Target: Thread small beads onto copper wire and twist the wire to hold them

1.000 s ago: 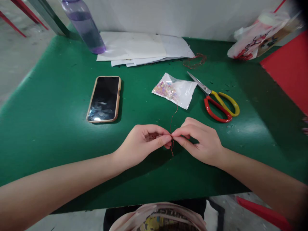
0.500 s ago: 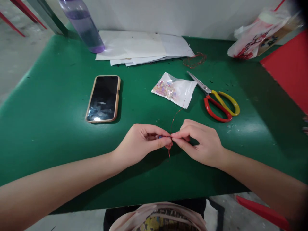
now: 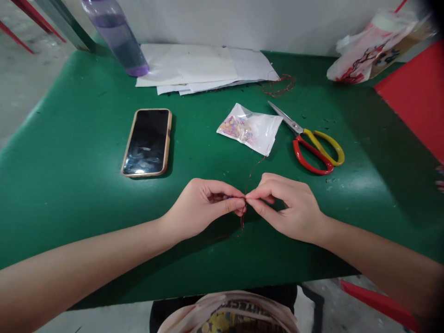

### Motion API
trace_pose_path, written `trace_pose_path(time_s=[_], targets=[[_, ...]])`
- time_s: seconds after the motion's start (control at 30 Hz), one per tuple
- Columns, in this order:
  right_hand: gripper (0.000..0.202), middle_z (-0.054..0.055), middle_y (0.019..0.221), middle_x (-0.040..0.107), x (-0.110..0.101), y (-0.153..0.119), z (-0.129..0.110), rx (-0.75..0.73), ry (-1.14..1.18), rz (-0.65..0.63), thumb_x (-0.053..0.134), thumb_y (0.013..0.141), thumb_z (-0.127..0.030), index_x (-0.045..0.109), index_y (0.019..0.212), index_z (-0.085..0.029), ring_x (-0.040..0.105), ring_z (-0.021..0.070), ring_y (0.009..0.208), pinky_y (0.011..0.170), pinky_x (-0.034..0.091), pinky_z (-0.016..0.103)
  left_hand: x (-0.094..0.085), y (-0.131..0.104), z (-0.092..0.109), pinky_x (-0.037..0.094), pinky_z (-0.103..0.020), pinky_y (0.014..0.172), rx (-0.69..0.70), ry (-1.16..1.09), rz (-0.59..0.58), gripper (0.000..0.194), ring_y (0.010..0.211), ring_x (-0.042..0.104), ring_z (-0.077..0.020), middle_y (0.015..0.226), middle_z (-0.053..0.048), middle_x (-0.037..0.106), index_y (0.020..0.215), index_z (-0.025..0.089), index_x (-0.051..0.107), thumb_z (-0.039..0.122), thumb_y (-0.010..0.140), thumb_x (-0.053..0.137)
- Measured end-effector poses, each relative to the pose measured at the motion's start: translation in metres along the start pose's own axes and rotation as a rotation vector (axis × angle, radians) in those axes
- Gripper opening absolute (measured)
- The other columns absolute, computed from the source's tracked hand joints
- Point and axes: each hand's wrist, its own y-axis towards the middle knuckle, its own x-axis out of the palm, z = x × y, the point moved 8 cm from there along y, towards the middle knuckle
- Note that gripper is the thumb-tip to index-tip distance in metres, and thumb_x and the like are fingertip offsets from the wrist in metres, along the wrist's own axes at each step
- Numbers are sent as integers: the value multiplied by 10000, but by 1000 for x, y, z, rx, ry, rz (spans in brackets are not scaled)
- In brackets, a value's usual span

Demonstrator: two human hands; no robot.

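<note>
Over the front of the green table (image 3: 86, 194), my left hand (image 3: 204, 203) pinches a thin reddish-brown cord (image 3: 252, 172) between thumb and index finger. Small dark beads (image 3: 226, 197) show partly inside that hand; the rest are hidden by the fingers. My right hand (image 3: 287, 206) is closed in a pinch on the same cord, its fingertips meeting those of my left. One end of the cord curves up toward the bag, and more strands hang below the fingers. Just beyond the hands lies a small clear-and-white bag (image 3: 248, 129) of pastel beads.
Scissors (image 3: 307, 141) with red and yellow handles lie right of the bag. A phone (image 3: 147, 142) rests at left. Behind are a purple bottle (image 3: 120, 41), white papers (image 3: 194, 64), a loose coil of cord (image 3: 282, 85) and a bagged drink cup (image 3: 371, 51).
More cord now hangs below my fingers, with a strand trailing to the left. Both hands keep their pinch in nearly the same place. The view has shifted slightly.
</note>
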Motion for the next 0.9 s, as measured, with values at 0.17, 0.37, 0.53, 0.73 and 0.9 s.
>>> trace_pose_path(time_s=[0.17,0.37,0.53,0.73,0.9], targets=[[12,-38,617,461,0,0,4,57,44,-8,572,802,-136,577,793,-142,446,43,584,548,368,178,3,1,1,523,-160,656,3,-62,-42,39,644,647,-82,647,12,695,759,135,693,143,738,661],[5,-40,640,482,4,-2,12,148,197,-55,571,807,-156,571,812,-157,457,36,572,515,365,163,7,2,1,528,-173,635,-9,-139,-105,30,622,643,-82,637,1,694,743,118,677,117,746,648],[20,-51,611,448,3,-2,9,143,157,-42,577,795,-151,564,780,-155,424,34,547,506,343,172,6,2,1,530,-172,640,-4,-132,-105,28,628,648,-83,641,3,696,749,121,676,108,741,652],[43,-51,603,455,3,-2,12,189,159,-51,577,797,-170,563,757,-161,431,38,546,506,354,172,5,1,-1,528,-169,643,-6,-89,-87,26,636,649,-84,645,7,695,755,128,680,136,738,661],[45,-27,691,549,7,-5,21,341,278,-103,558,817,-229,557,821,-185,477,57,573,511,398,178,3,1,1,526,-164,649,8,-77,-38,24,639,651,-84,645,12,694,752,134,677,149,734,668]])
